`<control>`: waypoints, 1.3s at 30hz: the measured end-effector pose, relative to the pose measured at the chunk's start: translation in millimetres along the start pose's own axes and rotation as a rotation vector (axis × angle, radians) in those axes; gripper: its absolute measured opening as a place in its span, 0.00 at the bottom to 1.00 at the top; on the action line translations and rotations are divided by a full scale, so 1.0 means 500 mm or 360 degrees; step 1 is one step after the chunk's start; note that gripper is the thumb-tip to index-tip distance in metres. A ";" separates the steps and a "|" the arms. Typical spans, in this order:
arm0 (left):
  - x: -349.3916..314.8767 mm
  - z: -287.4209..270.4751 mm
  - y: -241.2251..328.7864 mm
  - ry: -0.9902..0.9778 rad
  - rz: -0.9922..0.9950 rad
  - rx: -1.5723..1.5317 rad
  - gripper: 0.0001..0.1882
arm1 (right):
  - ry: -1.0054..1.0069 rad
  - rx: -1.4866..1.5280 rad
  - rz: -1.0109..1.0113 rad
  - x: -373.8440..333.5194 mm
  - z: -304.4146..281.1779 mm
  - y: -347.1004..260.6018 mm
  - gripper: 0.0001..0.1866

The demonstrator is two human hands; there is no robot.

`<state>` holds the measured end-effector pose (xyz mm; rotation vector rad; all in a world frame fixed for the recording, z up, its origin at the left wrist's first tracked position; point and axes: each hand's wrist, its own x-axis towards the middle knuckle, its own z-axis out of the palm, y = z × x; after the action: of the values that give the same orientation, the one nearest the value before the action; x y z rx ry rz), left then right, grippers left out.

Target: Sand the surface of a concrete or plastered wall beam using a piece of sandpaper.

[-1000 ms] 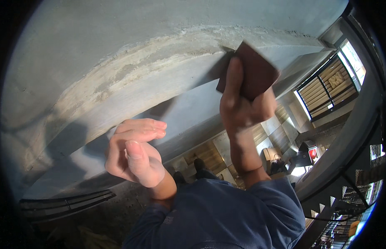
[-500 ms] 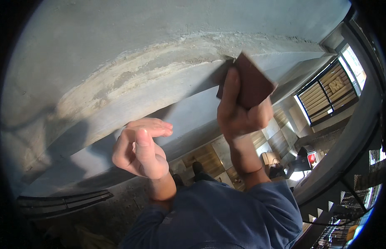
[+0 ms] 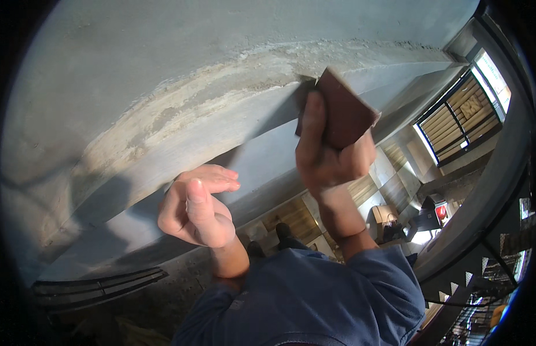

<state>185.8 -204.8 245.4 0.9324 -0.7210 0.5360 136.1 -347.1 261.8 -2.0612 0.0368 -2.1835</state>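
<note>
My right hand (image 3: 334,155) is closed on a folded piece of reddish-brown sandpaper (image 3: 343,112), with the thumb along its left side and the other fingers behind it. The sandpaper's upper left corner is near a rough plaster band (image 3: 181,109) on the grey wall (image 3: 164,40). Whether paper and wall touch, I cannot tell. Lower and to the left, my left hand (image 3: 199,205) is raised in front of the wall's smooth lower part. Its fingers are loosely bent, with the thumb apart, and it holds nothing.
A tiled floor (image 3: 291,219) lies far below. A window with bars (image 3: 461,118) is at the right, and dark stairs (image 3: 493,271) run along the lower right. A cardboard box (image 3: 384,215) stands on the floor. A black metal grille (image 3: 100,288) is at lower left.
The right hand and the sandpaper have shifted slightly to the left and up along the band. The left hand has hardly moved. The whole view has turned a little.
</note>
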 end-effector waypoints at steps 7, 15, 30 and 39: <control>0.009 0.003 -0.006 0.0031 -0.0049 0.0029 0.20 | 0.0110 -0.0108 0.0360 0.005 -0.002 0.041 0.08; 0.012 -0.002 -0.005 -0.0059 0.0003 0.0033 0.21 | 0.0186 -0.0118 0.0245 -0.016 -0.008 0.036 0.09; 0.025 0.004 -0.005 0.0084 -0.0069 0.0261 0.27 | -0.0078 0.0401 0.0800 -0.081 -0.078 0.047 0.08; 0.009 -0.022 -0.027 0.0204 -0.0115 0.0288 0.20 | -0.0156 0.0060 0.0407 -0.039 -0.068 0.021 0.15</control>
<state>201.6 -201.4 237.3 1.0779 -0.5275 0.5988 104.3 -358.0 239.1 -2.0147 0.2336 -1.9168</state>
